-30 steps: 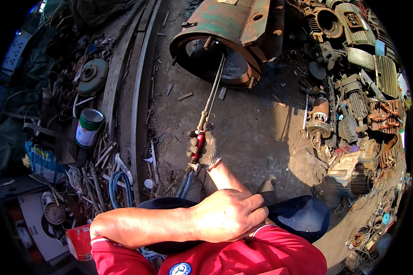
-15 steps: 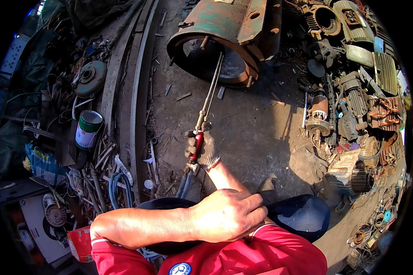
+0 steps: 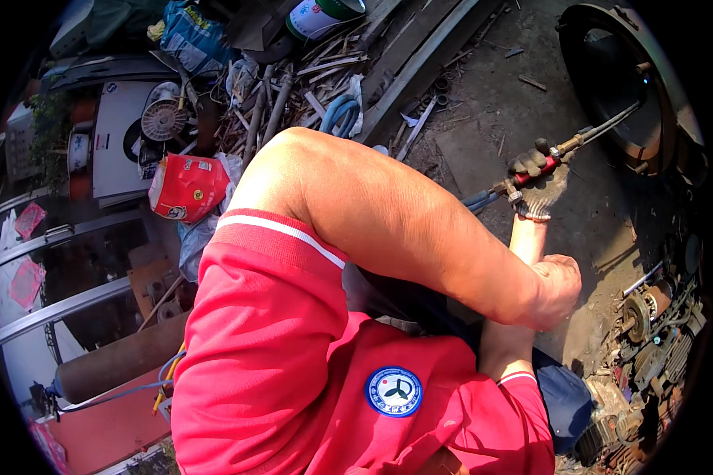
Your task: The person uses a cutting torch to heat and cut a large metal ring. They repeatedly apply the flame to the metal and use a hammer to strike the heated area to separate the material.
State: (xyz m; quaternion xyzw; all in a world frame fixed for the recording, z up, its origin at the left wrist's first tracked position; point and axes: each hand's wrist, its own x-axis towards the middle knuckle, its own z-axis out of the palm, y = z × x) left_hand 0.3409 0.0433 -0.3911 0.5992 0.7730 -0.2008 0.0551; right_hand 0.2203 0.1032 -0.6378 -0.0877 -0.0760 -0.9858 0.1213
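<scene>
My right hand (image 3: 540, 190), in a dirty knitted glove, is closed round the red handle of a gas torch (image 3: 550, 161). Blue hoses (image 3: 482, 199) run from the torch's rear. Its long metal tubes reach into the open round end of a rusty metal housing (image 3: 681, 95) at the upper right. My bare left hand (image 3: 558, 289) is curled, with its wrist across my right forearm; whatever its fingers hold, if anything, is hidden.
Long metal beams (image 3: 420, 67) and wood scraps lie at the top. A white-and-green can (image 3: 321, 17) and a red bag (image 3: 188, 188) are on the left, above a gas cylinder (image 3: 123, 360). Motor parts (image 3: 650, 348) are heaped at the lower right.
The view has turned and swung left, so the housing and torch now appear farther right. My right hand still holds the torch, and my left still lies across the right forearm.
</scene>
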